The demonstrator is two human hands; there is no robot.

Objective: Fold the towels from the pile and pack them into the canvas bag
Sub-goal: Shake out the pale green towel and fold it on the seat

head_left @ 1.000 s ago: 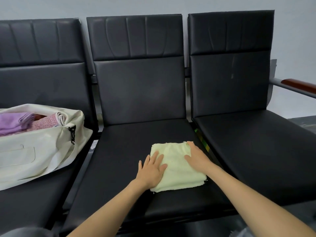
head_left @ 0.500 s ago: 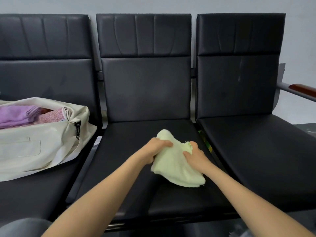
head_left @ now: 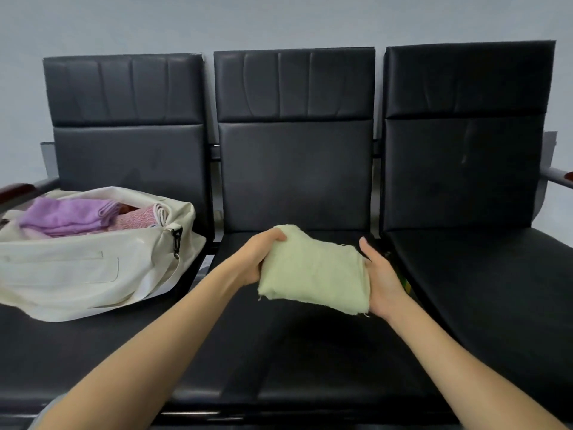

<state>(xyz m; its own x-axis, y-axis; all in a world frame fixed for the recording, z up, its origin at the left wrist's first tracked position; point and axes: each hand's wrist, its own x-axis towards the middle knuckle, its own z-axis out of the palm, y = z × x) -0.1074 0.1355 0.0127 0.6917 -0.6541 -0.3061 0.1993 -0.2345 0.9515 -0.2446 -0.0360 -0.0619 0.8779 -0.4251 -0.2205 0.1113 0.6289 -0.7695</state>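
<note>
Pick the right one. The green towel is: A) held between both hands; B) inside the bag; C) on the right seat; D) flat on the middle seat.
A: the left hand grips the towel at its left edge and the right hand holds its right edge, above the middle seat.

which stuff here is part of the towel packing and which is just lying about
Job: green towel, held by left hand and right hand; canvas bag; purple towel and pink towel inside it.
Just there: black seats; armrest.
</note>
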